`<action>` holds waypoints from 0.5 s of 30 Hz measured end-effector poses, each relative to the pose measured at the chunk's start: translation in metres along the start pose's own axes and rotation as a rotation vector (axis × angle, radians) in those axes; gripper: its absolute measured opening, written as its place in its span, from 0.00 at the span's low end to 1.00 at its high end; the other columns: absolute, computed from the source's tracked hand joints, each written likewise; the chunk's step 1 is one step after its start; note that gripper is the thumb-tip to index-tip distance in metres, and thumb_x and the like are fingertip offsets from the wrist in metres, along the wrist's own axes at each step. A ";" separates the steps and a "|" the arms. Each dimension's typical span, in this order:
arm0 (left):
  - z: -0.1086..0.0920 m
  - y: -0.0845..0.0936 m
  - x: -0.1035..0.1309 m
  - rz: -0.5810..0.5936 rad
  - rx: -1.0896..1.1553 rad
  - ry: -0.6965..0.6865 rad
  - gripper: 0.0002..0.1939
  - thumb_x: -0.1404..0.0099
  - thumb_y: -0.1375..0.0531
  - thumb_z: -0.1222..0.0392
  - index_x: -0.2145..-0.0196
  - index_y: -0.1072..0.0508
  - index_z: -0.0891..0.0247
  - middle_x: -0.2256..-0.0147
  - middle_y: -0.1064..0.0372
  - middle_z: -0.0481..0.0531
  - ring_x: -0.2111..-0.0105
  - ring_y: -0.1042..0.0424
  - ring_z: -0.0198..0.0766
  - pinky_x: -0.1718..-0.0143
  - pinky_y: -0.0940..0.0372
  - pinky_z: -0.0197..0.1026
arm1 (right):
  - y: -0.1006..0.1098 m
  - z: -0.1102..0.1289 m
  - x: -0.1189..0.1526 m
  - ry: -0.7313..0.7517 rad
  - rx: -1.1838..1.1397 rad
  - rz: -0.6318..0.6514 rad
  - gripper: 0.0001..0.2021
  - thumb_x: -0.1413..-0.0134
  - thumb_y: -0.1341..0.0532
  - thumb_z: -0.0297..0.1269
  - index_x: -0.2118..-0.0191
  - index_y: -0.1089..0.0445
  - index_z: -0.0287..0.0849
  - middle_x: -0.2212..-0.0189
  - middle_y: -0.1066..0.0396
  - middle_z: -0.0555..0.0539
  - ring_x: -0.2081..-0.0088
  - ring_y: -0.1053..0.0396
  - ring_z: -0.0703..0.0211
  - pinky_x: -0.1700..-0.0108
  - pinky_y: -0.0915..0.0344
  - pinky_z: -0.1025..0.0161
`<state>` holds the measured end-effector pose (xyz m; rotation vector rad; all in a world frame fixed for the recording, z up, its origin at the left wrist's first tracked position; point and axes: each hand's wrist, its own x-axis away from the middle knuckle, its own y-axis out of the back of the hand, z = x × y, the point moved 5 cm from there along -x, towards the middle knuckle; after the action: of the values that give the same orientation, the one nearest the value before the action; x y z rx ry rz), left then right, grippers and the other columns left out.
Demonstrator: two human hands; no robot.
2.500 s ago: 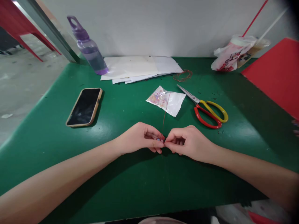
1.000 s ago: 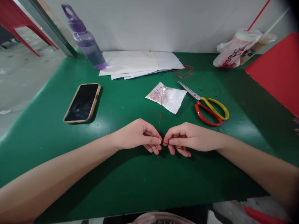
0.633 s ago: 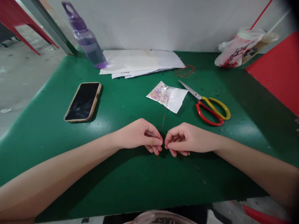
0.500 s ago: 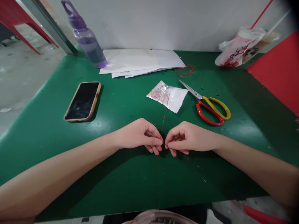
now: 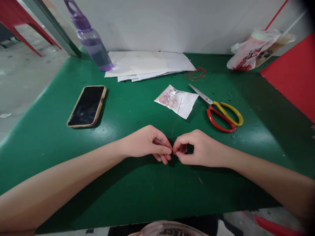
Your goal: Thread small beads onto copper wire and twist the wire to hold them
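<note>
Thin copper-coloured wire [image 5: 175, 122] rises from between my two hands above the green table [image 5: 118, 196]. My left hand [image 5: 157, 144] pinches it between thumb and fingers. My right hand [image 5: 194, 148] is beside it, thumb and index fingertips pressed together on the wire close to the left fingertips. A thin end of wire [image 5: 200, 180] shows below my right hand. Just beyond the hands lies a small clear bag [image 5: 176, 101] with pastel pieces inside. Whatever else the fingertips cover is too small to make out.
Scissors [image 5: 216, 109] with red and yellow handles lie right of the bag. A phone [image 5: 86, 106] is at left. Farther back are a purple bottle [image 5: 94, 49], white papers [image 5: 142, 64], a coil of wire [image 5: 197, 74] and bagged drinks [image 5: 253, 50] by the wall.
My right hand has turned, its lower fingers now curled in and its thumb lower. The upright wire tip has shifted slightly right, and the lower end has moved left and up.
</note>
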<state>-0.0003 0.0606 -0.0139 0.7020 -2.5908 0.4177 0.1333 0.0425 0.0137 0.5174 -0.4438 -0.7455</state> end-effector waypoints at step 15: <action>-0.002 0.004 -0.002 -0.062 0.100 -0.006 0.06 0.42 0.38 0.62 0.71 0.27 0.68 0.72 0.24 0.52 0.72 0.24 0.36 0.71 0.29 0.34 | -0.003 0.008 0.004 0.130 0.473 -0.252 0.06 0.45 0.47 0.34 0.69 0.36 0.40 0.81 0.37 0.55 0.80 0.40 0.69 0.77 0.49 0.70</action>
<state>-0.0002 0.0651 -0.0134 0.8158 -2.5609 0.5291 0.1298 0.0352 0.0191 1.0744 -0.4385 -0.8445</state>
